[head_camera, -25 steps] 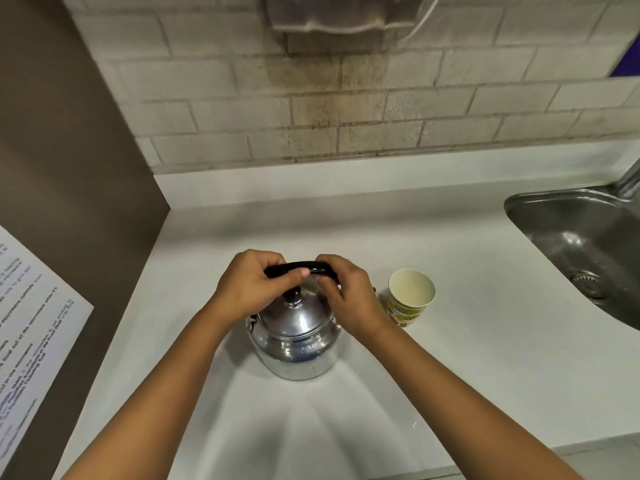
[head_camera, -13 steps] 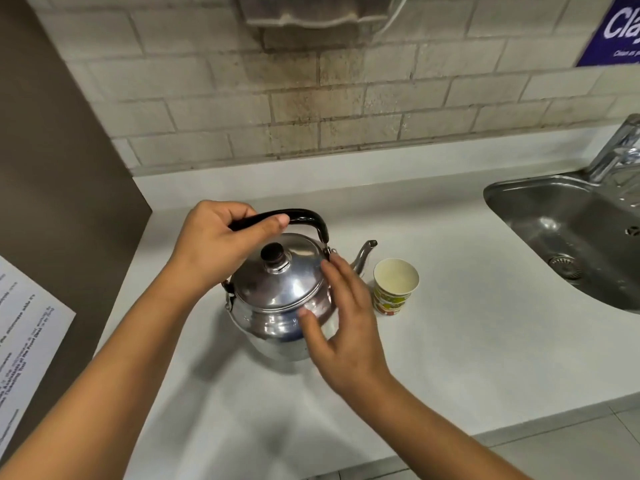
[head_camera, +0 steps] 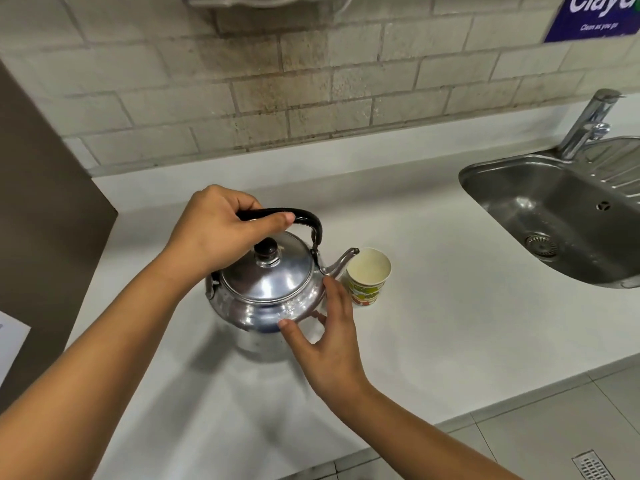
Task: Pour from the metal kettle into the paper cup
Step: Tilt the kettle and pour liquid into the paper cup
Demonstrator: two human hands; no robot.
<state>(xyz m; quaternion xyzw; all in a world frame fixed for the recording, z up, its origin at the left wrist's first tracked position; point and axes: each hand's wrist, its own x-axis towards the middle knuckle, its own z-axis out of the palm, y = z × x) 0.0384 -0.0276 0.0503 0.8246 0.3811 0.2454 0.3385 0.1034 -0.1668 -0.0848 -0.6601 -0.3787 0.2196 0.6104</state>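
Now left hand fingers wrap metal kettle handle, right hand fingers spread on its side; tip slowly, spout over paper cup beside kettle.

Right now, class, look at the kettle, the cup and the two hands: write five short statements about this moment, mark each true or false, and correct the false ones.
1. The left hand grips the black handle of the metal kettle. True.
2. The paper cup lies on its side. False: it stands upright on the counter, mouth up.
3. The kettle's spout points toward the cup. True.
4. The right hand holds the cup. False: its fingers rest against the kettle's body.
5. The kettle's lid is off. False: it sits on the kettle.
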